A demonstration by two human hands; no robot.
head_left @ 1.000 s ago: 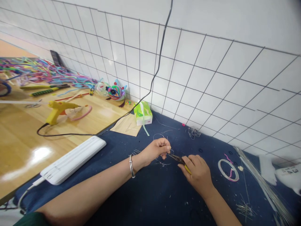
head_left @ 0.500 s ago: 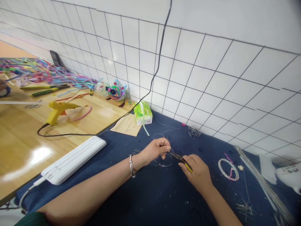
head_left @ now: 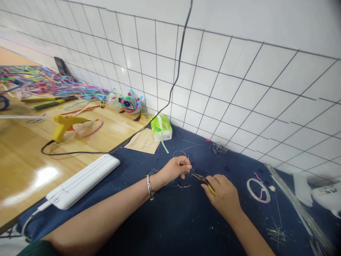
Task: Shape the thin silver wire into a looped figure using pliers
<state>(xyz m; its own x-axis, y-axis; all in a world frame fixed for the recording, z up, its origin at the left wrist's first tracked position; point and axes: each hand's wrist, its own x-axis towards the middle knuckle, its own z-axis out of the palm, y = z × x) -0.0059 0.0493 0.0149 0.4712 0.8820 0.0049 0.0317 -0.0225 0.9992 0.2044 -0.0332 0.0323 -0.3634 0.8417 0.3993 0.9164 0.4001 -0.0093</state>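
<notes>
Over the dark blue cloth [head_left: 170, 220], my left hand [head_left: 177, 168] pinches a thin wire [head_left: 180, 152] that curves in a loop behind the fingers. My right hand [head_left: 225, 193] is closed around needle-nose pliers [head_left: 204, 179] with yellow and black handles. The pliers' jaws point at the left fingertips, close to the wire; whether they grip it is too small to tell. Beneath the left hand more fine wire [head_left: 182, 185] lies on the cloth, and several short pieces lie by the wrist.
A white power strip [head_left: 84, 181] and a yellow glue gun [head_left: 64, 126] are at left, with colourful pipe cleaners [head_left: 48, 83] behind. A green tissue pack [head_left: 161, 128] stands by the wall. At right are a tape ring [head_left: 249, 188], tangled wire [head_left: 220, 149] and a wire bundle [head_left: 293, 202].
The pliers and right hand have shifted very slightly left. My left hand keeps its pinch nearly in place. The camera view has moved a little.
</notes>
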